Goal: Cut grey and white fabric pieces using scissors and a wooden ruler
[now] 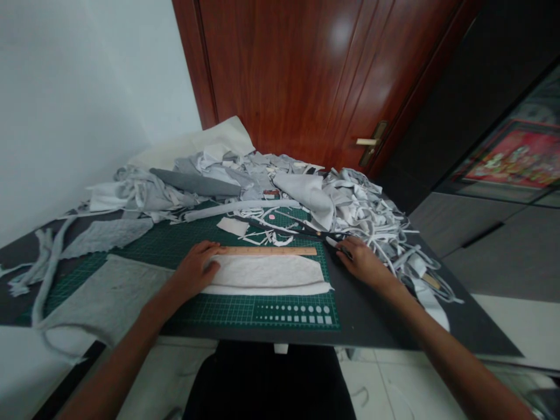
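Observation:
My left hand [196, 269] lies over the left ends of a wooden ruler [268, 251] and a pale piece of fabric [266, 272], its thumb spread from the fingers. The ruler runs along the fabric's far edge. Both rest on a green cutting mat [289, 318] printed with a grid. At the mat's right edge, my right hand [359, 259] closes around the dark handles of a pair of scissors [318, 233]. Their long blades appear spread and point left across thin fabric offcuts. The fingers partly hide the handles.
Heaped grey and white fabric scraps [363, 204] line the table's back and right side. A grey fabric piece [109, 297] hangs over the front edge at left, near a long pale strip [46, 280]. Behind the table is a wooden door [280, 76].

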`<action>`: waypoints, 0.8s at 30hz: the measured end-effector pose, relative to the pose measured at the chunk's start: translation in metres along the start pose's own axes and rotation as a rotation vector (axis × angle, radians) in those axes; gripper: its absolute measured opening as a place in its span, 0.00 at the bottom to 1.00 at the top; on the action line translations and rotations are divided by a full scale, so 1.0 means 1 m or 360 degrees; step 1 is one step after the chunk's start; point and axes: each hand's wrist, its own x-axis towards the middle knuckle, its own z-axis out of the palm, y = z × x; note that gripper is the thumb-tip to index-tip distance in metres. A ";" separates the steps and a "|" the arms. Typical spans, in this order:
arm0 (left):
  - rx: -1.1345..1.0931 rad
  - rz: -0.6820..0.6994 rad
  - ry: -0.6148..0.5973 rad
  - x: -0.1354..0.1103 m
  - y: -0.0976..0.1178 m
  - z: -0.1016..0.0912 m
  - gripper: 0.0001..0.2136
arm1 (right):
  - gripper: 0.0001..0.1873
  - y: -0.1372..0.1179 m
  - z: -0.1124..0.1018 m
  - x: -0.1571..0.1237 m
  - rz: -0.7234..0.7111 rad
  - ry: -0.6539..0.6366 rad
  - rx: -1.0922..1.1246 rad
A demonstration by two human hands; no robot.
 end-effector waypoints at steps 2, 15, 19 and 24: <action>-0.0005 -0.0030 0.0006 0.001 0.001 -0.001 0.18 | 0.17 -0.004 0.002 0.008 0.0031 -0.0053 -0.0196; -0.0017 0.0008 -0.0006 0.006 -0.004 0.003 0.16 | 0.32 0.007 -0.017 0.033 0.0194 -0.0485 -0.0505; 0.0024 0.0010 0.0001 0.005 -0.003 0.006 0.16 | 0.32 0.003 -0.021 0.036 0.0198 -0.0550 -0.0534; 0.0020 0.0030 0.0023 0.005 0.000 0.008 0.15 | 0.28 -0.012 -0.026 0.042 0.0213 -0.0514 -0.0641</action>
